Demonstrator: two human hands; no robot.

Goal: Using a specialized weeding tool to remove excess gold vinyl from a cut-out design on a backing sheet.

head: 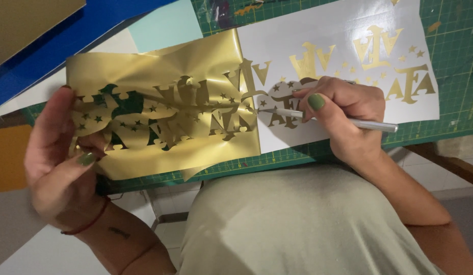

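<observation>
— What can't you make out from here?

— The left hand (60, 163) is half behind the gold vinyl sheet (165, 109); its fingers are clamped on the sheet's left edge, thumb in front. The sheet is lifted off the white backing sheet (318, 30), crumpled, with letter and star shapes cut out.

— And the other hand?

— The right hand (343, 109) has fingers closed around a silver weeding tool (348, 122), tip at the gold letters left on the backing.

— Any room?

— Green cutting mat (450, 30) shows along the surface's near edge and at right; blue card (58, 46) is cut off top left.
</observation>
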